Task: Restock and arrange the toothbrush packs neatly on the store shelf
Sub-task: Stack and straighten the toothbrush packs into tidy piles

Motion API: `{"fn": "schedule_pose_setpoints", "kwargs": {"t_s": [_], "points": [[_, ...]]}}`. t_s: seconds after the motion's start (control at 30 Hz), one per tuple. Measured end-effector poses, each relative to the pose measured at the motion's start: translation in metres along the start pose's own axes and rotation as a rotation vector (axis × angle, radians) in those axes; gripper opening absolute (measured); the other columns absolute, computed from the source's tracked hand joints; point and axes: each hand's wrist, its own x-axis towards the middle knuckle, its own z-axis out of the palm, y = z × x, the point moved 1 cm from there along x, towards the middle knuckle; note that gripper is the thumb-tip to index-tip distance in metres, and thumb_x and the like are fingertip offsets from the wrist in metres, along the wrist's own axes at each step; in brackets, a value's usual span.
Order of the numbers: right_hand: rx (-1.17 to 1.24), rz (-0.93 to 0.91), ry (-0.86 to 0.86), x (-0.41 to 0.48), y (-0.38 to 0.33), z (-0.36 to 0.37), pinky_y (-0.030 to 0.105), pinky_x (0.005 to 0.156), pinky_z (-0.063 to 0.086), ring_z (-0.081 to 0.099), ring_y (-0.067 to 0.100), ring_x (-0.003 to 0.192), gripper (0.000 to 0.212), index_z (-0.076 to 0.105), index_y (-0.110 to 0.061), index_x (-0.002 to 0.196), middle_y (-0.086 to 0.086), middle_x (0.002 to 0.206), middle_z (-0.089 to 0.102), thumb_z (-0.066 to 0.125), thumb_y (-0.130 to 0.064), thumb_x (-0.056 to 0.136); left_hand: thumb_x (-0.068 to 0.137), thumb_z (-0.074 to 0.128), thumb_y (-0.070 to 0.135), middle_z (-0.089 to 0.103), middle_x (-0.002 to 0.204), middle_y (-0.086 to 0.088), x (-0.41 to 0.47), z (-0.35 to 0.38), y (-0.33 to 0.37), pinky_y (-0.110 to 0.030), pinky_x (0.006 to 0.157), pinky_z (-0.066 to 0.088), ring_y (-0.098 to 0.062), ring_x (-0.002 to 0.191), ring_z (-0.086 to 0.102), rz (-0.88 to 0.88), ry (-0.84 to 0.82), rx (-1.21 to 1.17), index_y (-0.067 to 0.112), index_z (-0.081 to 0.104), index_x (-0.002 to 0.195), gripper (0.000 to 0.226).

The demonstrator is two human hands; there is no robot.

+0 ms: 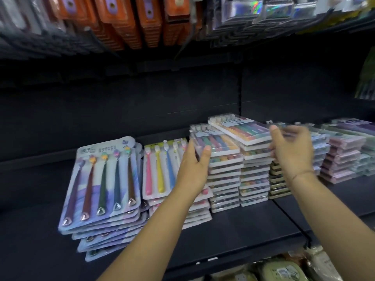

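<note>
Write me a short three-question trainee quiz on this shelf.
1. True or false: the left hand touches the left side of the clear multicolour packs.
2. Which stack lies farthest left on the shelf? A) pink packs B) purple five-brush card packs C) clear multicolour packs
3. Fill in: the orange packs hang ___ the shelf.
Key: 1 true; 2 B; 3 above.
</note>
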Motion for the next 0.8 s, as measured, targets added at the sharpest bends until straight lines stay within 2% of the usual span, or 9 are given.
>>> {"fn": "schedule_pose_setpoints", "kwargs": {"t_s": [0.1, 0.17, 0.23, 0.37, 0.43, 0.53, 0.63, 0.73, 0.8], "points": [[0.107, -0.241, -0.115, -0.061, -0.022, 0.013, 0.046, 0.065, 0.050, 0.055, 0.031, 0.065, 0.018, 0.053, -0.025, 0.109, 0.021, 0.082, 0.062, 0.059, -0.035, 0.095, 0.094, 0.041, 0.056, 0.034, 0.154, 0.014, -0.023, -0.052, -0.008, -0.026, 0.115, 0.030, -0.001, 0.140, 0.033, 0.126, 0.109, 0.018, 0.035, 0.027, 0.152, 0.063], [0.178, -0.321, -0.341, -0.115, -0.034, 0.039, 0.043, 0.060, 0.050, 0.057, 0.030, 0.065, 0.010, 0.055, -0.030, 0.100, 0.011, 0.076, 0.060, 0.058, -0.036, 0.093, 0.091, 0.043, 0.053, 0.042, 0.146, 0.021, -0.046, -0.099, -0.022, -0.019, 0.113, 0.030, 0.008, 0.134, 0.036, 0.186, 0.236, 0.043, 0.032, 0.040, 0.147, 0.060], [0.208, -0.325, -0.617, -0.171, -0.040, 0.074, 0.034, 0.062, 0.053, 0.062, 0.020, 0.068, 0.011, 0.058, -0.035, 0.097, -0.001, 0.080, 0.063, 0.060, -0.044, 0.091, 0.093, 0.044, 0.047, 0.048, 0.140, 0.024, -0.072, -0.152, -0.046, -0.012, 0.107, 0.034, 0.013, 0.130, 0.039, 0.199, 0.377, 0.094, 0.028, 0.049, 0.141, 0.053], [0.166, -0.231, -1.130, -0.278, -0.028, 0.159, 0.018, 0.068, 0.049, 0.062, 0.008, 0.080, 0.010, 0.060, -0.038, 0.097, -0.017, 0.093, 0.064, 0.066, -0.034, 0.090, 0.098, 0.045, 0.040, 0.056, 0.132, 0.019, -0.118, -0.267, -0.116, -0.002, 0.090, 0.037, 0.010, 0.119, 0.050, 0.014, 0.673, 0.251, 0.025, 0.056, 0.135, 0.041], [0.158, -0.158, -1.295, -0.322, -0.022, 0.206, 0.017, 0.074, 0.049, 0.061, 0.004, 0.087, 0.014, 0.058, -0.037, 0.102, -0.014, 0.098, 0.063, 0.066, -0.035, 0.090, 0.101, 0.045, 0.037, 0.056, 0.135, 0.010, -0.140, -0.325, -0.152, -0.011, 0.093, 0.037, -0.003, 0.123, 0.051, -0.110, 0.788, 0.334, 0.022, 0.054, 0.136, 0.039], [0.154, -0.011, -1.425, -0.373, -0.021, 0.284, 0.013, 0.081, 0.049, 0.060, -0.003, 0.096, 0.022, 0.056, -0.029, 0.112, -0.013, 0.113, 0.060, 0.064, -0.036, 0.092, 0.103, 0.043, 0.035, 0.058, 0.135, -0.007, -0.166, -0.407, -0.196, -0.029, 0.093, 0.038, -0.023, 0.123, 0.052, -0.290, 0.939, 0.419, 0.012, 0.054, 0.136, 0.042], [0.157, 0.140, -1.499, -0.412, -0.028, 0.363, 0.010, 0.076, 0.046, 0.054, -0.002, 0.109, 0.039, 0.049, -0.024, 0.126, -0.008, 0.131, 0.052, 0.060, -0.041, 0.094, 0.103, 0.043, 0.037, 0.058, 0.132, -0.016, -0.177, -0.487, -0.236, -0.035, 0.092, 0.039, -0.031, 0.120, 0.053, -0.406, 1.025, 0.453, 0.005, 0.051, 0.138, 0.048], [0.126, 0.209, -1.518, -0.446, -0.031, 0.438, 0.020, 0.095, 0.039, 0.043, 0.012, 0.131, 0.059, 0.037, -0.019, 0.143, -0.001, 0.147, 0.040, 0.058, -0.045, 0.094, 0.100, 0.041, 0.050, 0.046, 0.144, -0.017, -0.175, -0.553, -0.269, -0.047, 0.107, 0.037, -0.036, 0.130, 0.045, -0.514, 1.020, 0.462, 0.009, 0.042, 0.146, 0.062], [0.106, 0.232, -1.513, -0.464, -0.031, 0.481, 0.026, 0.104, 0.034, 0.035, 0.016, 0.139, 0.070, 0.029, -0.017, 0.149, 0.001, 0.155, 0.031, 0.057, -0.049, 0.093, 0.100, 0.042, 0.051, 0.032, 0.156, -0.014, -0.167, -0.585, -0.288, -0.047, 0.115, 0.028, -0.034, 0.140, 0.034, -0.563, 0.983, 0.446, 0.012, 0.032, 0.152, 0.065]]}}
